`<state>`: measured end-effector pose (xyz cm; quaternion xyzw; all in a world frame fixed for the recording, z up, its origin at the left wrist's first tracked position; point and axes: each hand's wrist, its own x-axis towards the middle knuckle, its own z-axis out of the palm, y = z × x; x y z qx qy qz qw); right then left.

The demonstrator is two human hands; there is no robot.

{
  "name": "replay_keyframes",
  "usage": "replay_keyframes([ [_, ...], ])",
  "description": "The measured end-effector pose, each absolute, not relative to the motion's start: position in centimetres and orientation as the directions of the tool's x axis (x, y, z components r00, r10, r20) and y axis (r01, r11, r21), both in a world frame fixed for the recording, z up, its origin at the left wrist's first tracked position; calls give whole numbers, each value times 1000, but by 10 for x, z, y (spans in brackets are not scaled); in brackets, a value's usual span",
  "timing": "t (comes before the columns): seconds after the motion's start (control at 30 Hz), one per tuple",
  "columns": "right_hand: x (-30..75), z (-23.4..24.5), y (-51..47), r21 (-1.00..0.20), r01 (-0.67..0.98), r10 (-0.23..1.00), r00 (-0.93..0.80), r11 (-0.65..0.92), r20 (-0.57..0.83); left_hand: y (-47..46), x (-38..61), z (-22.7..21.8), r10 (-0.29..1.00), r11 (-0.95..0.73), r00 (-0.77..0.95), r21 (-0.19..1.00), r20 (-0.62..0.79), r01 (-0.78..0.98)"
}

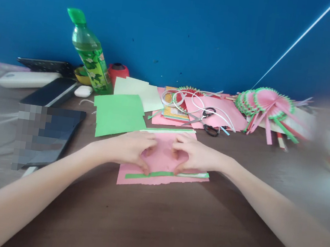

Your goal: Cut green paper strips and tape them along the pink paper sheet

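Note:
A sheet of pink paper lies on the dark table in front of me. A green paper strip runs along its near edge, whitish at the right end. Another green and white strip borders the far edge. My left hand rests on the sheet's left side, fingers curled, thumb tip on the near strip. Opposite it, my right hand rests on the right side, its thumb down by the same strip. In both hands a gap shows between thumb and fingers. The paper under the palms is hidden.
Green paper and pale green sheets lie behind my left hand. Scissors, a roll of tape and pink paper sit farther back. Pleated paper fans stand at right. A green bottle and dark tablet are left.

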<state>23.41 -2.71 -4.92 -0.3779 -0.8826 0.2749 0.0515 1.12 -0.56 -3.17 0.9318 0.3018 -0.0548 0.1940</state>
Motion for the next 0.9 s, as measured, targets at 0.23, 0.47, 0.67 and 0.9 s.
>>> replay_keyframes([
  [0.23, 235, -51, -26, -525, 638, 700, -706, 562, -108, -4, 10, -36, 546, -731, 809, 347, -220, 587],
  [0.47, 225, -48, -33, -570, 588, 708, -706, 574, -16, -3, 7, -35, 537, -700, 819, 434, -203, 566],
  [0.67, 205, -58, -42, -577, 561, 712, -701, 594, 50, -2, 7, -35, 530, -665, 818, 489, -224, 565],
  [0.9, 206, -65, -40, -559, 543, 682, -729, 627, 56, -1, 7, -36, 517, -691, 832, 476, -200, 544],
])
